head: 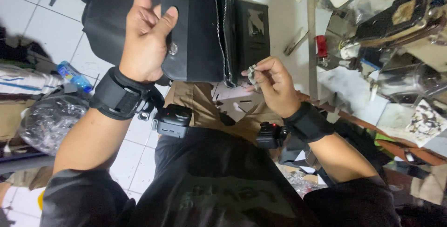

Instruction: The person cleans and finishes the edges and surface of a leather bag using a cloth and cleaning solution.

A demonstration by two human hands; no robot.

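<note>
Black zip bag (195, 31), held upright

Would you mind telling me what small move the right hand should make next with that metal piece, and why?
Probably bring the small metal piece to the zipper. The right hand pinches it just beside the zipper's lower end, while the left hand grips the black bag steady.

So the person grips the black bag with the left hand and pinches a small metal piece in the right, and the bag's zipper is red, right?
Not quite. The head view shows the zipper is silvery metal, not red. The rest holds: the left hand grips the black bag, and the right hand pinches a small metal piece.
</note>
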